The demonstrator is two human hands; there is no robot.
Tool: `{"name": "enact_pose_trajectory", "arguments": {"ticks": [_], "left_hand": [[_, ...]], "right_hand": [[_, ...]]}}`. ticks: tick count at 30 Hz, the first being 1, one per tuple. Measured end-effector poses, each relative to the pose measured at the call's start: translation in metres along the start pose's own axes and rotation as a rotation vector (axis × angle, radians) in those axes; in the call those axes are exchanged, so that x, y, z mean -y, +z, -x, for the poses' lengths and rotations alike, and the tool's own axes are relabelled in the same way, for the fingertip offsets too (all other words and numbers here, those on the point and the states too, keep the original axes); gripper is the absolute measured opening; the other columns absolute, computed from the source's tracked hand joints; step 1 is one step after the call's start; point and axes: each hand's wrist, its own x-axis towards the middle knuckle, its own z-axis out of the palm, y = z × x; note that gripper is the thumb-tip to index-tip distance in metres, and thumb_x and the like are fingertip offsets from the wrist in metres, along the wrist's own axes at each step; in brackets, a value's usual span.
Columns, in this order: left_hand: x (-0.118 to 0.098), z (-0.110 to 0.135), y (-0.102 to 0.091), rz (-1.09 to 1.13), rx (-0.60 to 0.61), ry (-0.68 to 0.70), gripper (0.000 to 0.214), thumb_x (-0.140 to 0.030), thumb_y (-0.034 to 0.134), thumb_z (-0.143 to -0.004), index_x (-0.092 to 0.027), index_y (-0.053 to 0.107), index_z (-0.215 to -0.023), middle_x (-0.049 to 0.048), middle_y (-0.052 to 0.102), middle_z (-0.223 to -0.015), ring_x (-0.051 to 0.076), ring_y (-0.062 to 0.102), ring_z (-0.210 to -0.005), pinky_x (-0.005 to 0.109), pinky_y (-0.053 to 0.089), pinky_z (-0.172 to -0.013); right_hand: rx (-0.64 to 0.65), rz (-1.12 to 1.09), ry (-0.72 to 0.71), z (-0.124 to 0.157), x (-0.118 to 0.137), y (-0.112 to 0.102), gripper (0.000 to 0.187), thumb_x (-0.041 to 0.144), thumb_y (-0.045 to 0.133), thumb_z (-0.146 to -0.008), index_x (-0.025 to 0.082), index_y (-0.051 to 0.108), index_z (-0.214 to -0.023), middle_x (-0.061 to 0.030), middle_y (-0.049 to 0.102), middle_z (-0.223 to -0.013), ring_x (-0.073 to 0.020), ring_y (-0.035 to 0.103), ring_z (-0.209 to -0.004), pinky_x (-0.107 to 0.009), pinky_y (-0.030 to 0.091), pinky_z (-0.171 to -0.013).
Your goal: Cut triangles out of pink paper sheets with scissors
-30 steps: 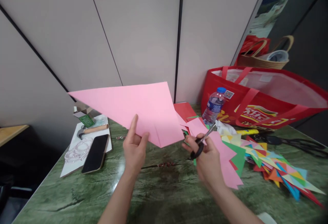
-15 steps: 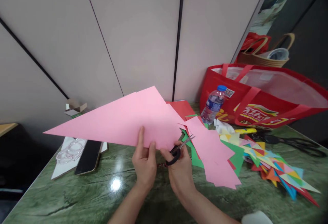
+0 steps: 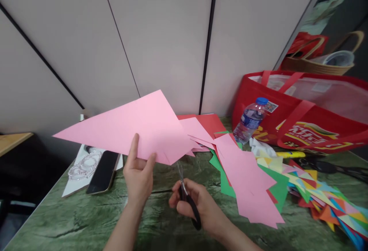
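My left hand [image 3: 138, 174] grips a large folded sheet of pink paper [image 3: 123, 126] by its lower edge, thumb and forefinger on the near face. The paper is held up over the table, its long point to the left. A short slit shows near its lower right corner. In my right hand [image 3: 198, 205] is a pair of black-handled scissors [image 3: 181, 184], blades pointing up, just below that corner and apart from the paper. To the right lie cut pink paper pieces [image 3: 244, 178] over green paper [image 3: 227, 184] and red paper [image 3: 211, 122].
A water bottle [image 3: 250, 122] stands before a red shopping bag [image 3: 287, 128] at the right. Colourful folded paper shapes [image 3: 324, 197], a yellow tube [image 3: 290, 154] and black scissors [image 3: 324, 166] lie nearby. At left are a phone [image 3: 102, 172] and beaded strands [image 3: 84, 166]. A partition wall [image 3: 166, 32] rises behind.
The scissors have moved down and left, away from the paper's edge, and my right hand has turned. My left hand has shifted left with the pink paper. The view has swung slightly.
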Motion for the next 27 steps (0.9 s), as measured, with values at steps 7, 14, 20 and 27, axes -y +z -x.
{"name": "enact_pose_trajectory", "arguments": {"ticks": [7,14,20,27], "left_hand": [[0.003,0.003,0.002,-0.001,0.065,-0.084,0.080,-0.024,0.072,-0.067,-0.019,0.039,-0.139,-0.0123,0.039,-0.043,0.006,0.035,-0.037,0.022,0.051,-0.051],[0.017,0.008,0.002,-0.149,0.151,-0.004,0.068,-0.026,0.067,-0.073,-0.023,0.043,-0.137,0.0078,0.068,-0.095,0.022,0.065,-0.084,0.035,0.058,-0.067],[0.016,0.007,0.003,-0.179,0.182,0.007,0.069,-0.026,0.065,-0.075,-0.023,0.039,-0.139,0.0085,0.068,-0.102,0.026,0.063,-0.097,0.039,0.058,-0.073],[0.017,0.002,-0.002,-0.126,0.188,-0.015,0.074,-0.025,0.065,-0.076,-0.023,0.033,-0.142,0.0091,0.066,-0.111,0.022,0.064,-0.094,0.037,0.057,-0.078]], "right_hand": [[0.038,0.040,0.109,0.002,-0.001,-0.002,0.039,0.033,0.082,-0.058,0.019,0.059,-0.087,0.0023,0.064,-0.074,-0.0098,0.054,-0.063,-0.021,0.038,-0.060],[0.023,0.041,0.085,0.004,0.008,-0.004,0.037,0.036,0.079,-0.063,0.020,0.059,-0.090,0.0015,0.065,-0.075,-0.0112,0.056,-0.067,-0.023,0.038,-0.063],[0.005,0.084,0.074,0.003,0.008,-0.003,0.035,0.035,0.079,-0.061,0.021,0.058,-0.085,0.0025,0.065,-0.072,-0.0117,0.055,-0.065,-0.024,0.037,-0.061],[-0.341,0.005,-0.085,-0.008,-0.001,-0.015,0.037,0.041,0.077,-0.064,0.020,0.056,-0.085,0.0007,0.068,-0.074,-0.0138,0.061,-0.067,-0.028,0.045,-0.067]]}}
